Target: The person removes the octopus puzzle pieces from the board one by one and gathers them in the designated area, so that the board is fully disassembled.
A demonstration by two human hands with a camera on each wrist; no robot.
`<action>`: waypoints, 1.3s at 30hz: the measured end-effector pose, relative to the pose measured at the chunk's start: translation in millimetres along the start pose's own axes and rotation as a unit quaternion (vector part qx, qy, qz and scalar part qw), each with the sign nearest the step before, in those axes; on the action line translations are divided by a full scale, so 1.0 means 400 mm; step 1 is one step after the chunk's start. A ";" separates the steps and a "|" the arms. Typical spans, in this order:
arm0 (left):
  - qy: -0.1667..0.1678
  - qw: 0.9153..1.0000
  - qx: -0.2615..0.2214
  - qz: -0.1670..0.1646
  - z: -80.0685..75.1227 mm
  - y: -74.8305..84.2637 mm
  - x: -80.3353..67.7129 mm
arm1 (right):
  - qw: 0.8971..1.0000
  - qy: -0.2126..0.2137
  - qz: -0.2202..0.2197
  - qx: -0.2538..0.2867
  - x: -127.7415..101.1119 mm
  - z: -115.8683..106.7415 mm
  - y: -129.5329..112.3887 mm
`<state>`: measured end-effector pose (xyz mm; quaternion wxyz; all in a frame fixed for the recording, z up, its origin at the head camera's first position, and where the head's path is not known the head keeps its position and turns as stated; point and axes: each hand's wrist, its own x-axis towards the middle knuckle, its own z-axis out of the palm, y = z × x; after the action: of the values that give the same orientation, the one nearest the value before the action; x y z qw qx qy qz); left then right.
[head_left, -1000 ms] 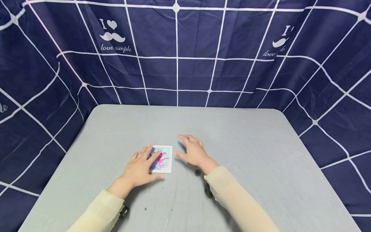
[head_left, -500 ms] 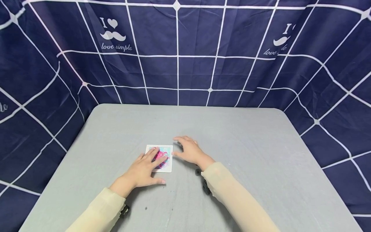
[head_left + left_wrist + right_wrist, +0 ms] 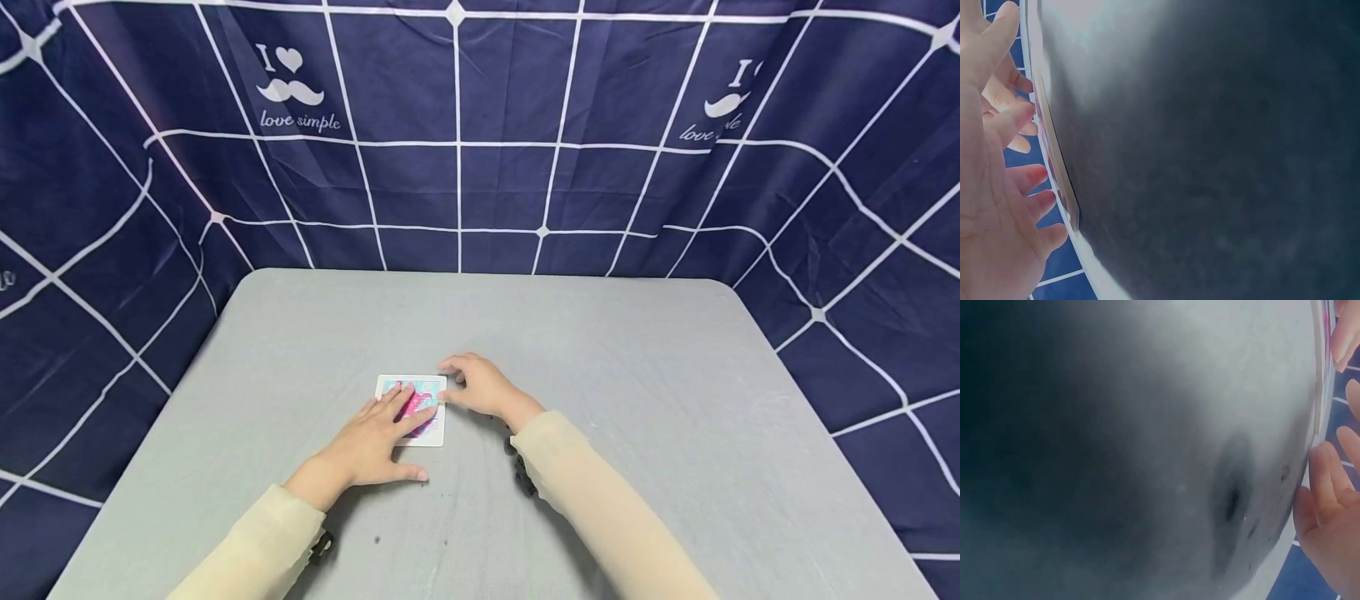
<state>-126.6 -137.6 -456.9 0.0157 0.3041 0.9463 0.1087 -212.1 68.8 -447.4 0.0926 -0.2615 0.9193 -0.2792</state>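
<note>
On the gray table [image 3: 600, 375], a bit nearer to me than its middle, lies a small square card [image 3: 412, 410]. My left hand [image 3: 375, 442] lies flat on top of the card, fingers straight, pressing it down and not holding it. My right hand [image 3: 480, 387] is at the card's right edge. Its fingers [image 3: 450, 365] are bent a little and its thumb touches that edge, but I cannot tell if it has got hold of the card.

To do this well, I think I should keep my left hand pressing softly so the card does not slide. Then my right fingertips can slip under the right edge. The card lies very flat, so I should go slow.

The card has a white border with round corners. The picture on it is pink and light blue. My left fingers [image 3: 408, 404] hide part of it, so I cannot tell what it shows.
</note>
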 end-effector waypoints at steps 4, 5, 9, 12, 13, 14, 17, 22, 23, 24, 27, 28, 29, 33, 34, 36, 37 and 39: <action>-0.001 1.000 -0.001 0.006 0.000 -0.002 0.000 | 1.000 -0.008 0.013 0.022 0.010 0.002 -0.002; -0.001 1.000 -0.002 0.007 0.001 -0.003 0.000 | 0.999 -0.009 0.015 0.027 0.012 0.002 -0.003; -0.002 1.000 -0.007 0.009 0.002 -0.005 0.001 | 0.999 -0.008 0.009 0.046 0.021 0.003 -0.005; -0.006 1.000 -0.010 0.008 0.002 -0.005 0.001 | 0.998 -0.007 -0.001 0.056 0.025 0.003 -0.007; -0.008 1.000 -0.010 0.007 0.003 -0.005 0.002 | 0.998 -0.008 -0.003 0.057 0.027 0.003 -0.007; -0.010 1.000 -0.010 0.005 0.003 -0.006 0.002 | 0.998 -0.008 -0.005 0.057 0.029 0.003 -0.007; -0.014 1.000 -0.010 0.003 0.002 -0.006 0.003 | 0.998 -0.012 -0.008 0.053 0.032 0.005 -0.009; -0.010 1.000 -0.006 0.008 0.002 -0.005 0.005 | 0.999 -0.016 -0.001 0.038 0.035 0.007 -0.013; -0.010 1.000 -0.005 0.009 0.003 -0.005 0.005 | 0.999 -0.017 0.000 0.037 0.035 0.007 -0.015; -0.010 1.000 -0.004 0.010 0.003 -0.005 0.005 | 0.999 -0.017 0.001 0.035 0.035 0.006 -0.016; -0.011 1.000 -0.003 0.010 0.001 -0.005 0.005 | 0.999 -0.018 0.006 0.030 0.036 0.003 -0.022; -0.011 1.000 -0.003 0.011 0.000 -0.005 0.005 | 0.999 -0.018 0.008 0.028 0.036 0.003 -0.022; -0.011 1.000 -0.004 0.011 -0.001 -0.005 0.005 | 0.999 -0.019 0.011 0.028 0.036 0.002 -0.023; -0.007 1.000 -0.009 0.016 -0.004 -0.004 0.004 | 0.999 -0.022 0.017 0.025 0.037 0.003 -0.023; -0.007 1.000 -0.010 0.017 -0.005 -0.004 0.004 | 0.999 -0.022 0.018 0.025 0.037 0.003 -0.023; -0.005 1.000 -0.014 0.019 -0.005 -0.004 0.004 | 0.999 -0.023 0.017 0.027 0.038 0.004 -0.022; -0.005 1.000 -0.015 0.019 -0.005 -0.004 0.004 | 0.999 -0.023 0.017 0.029 0.039 0.005 -0.021; -0.003 1.000 -0.016 0.020 -0.004 -0.004 0.004 | 0.999 -0.025 0.018 0.030 0.041 0.006 -0.020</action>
<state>-129.2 -138.2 -455.7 0.0207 0.3233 0.9380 0.1233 -221.7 53.5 -445.2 0.1281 -0.2486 0.9126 -0.2984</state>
